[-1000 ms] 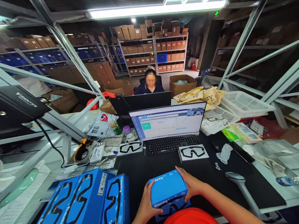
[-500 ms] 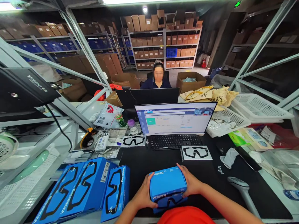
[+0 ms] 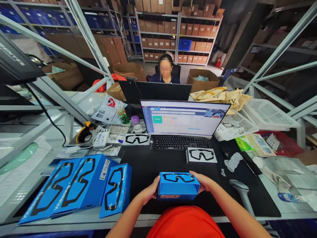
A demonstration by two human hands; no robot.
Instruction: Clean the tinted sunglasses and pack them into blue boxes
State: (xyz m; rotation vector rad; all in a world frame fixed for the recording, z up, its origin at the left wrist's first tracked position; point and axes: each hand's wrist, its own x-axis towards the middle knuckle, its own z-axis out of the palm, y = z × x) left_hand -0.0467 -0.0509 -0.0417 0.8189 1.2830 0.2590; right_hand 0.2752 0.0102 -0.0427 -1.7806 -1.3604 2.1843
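Note:
A blue cardboard box (image 3: pixel 178 189) with a black glasses outline on its upper face is held between my two hands, close to my body. My left hand (image 3: pixel 150 191) grips its left end, and my right hand (image 3: pixel 203 181) wraps its right end. A plain blue side points towards me; a pale label strip shows along its lower edge. On the left lie several blue boxes with the same print, the smallest (image 3: pixel 116 189) nearest my left hand. A white glasses box (image 3: pixel 201 155) sits beyond my right hand, before the keyboard (image 3: pixel 178 142).
A monitor (image 3: pixel 184 119) stands behind the keyboard. To the right are a handheld scanner (image 3: pixel 239 186), a mouse (image 3: pixel 225 151) and white baskets (image 3: pixel 272 114). Left of the keyboard lies another white glasses package (image 3: pixel 136 139), near a purple-capped bottle (image 3: pixel 135 124). A person (image 3: pixel 165 71) sits opposite.
The held box has been turned in my hands: its glasses print, earlier on the side facing me, now shows on top. The view has tilted downward.

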